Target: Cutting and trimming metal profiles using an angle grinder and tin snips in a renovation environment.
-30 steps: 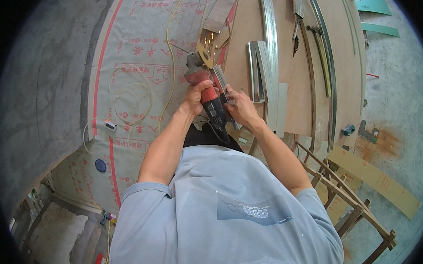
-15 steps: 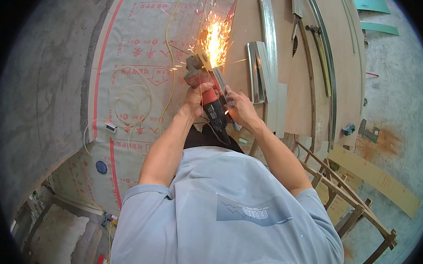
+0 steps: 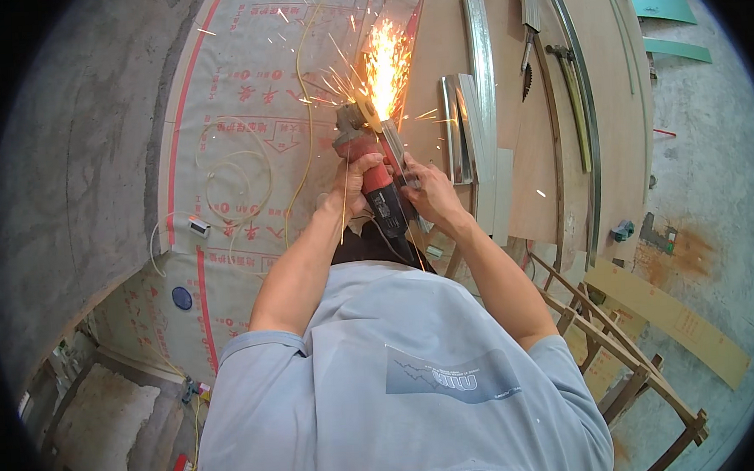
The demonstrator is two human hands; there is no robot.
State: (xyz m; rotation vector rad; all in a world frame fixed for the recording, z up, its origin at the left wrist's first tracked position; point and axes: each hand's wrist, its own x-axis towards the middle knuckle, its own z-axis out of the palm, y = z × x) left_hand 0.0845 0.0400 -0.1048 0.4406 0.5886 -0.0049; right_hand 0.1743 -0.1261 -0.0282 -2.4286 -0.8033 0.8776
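Note:
My left hand [image 3: 354, 185] is wrapped round the red and black body of an angle grinder [image 3: 380, 196]. The grinder's yellowish guard [image 3: 366, 108] sits at its far end, where the disc meets a metal channel [image 3: 392, 139]. Bright sparks [image 3: 387, 60] spray away from me from that contact, and their glare hides the cut itself. My right hand [image 3: 430, 192] grips the near part of the channel, just right of the grinder, with its fingers closed over it.
Shiny metal channels [image 3: 455, 129] and a long strip [image 3: 480, 51] lie on the wooden board to the right. A hammer [image 3: 573, 97] rests farther right. A wooden frame [image 3: 622, 351] stands at lower right. A yellow cord [image 3: 303, 86] crosses the printed floor sheet.
The grinder and my left hand have shifted slightly right and toward me. Sparks still fly, now scattering more widely to the left. My right hand keeps its hold on the channel.

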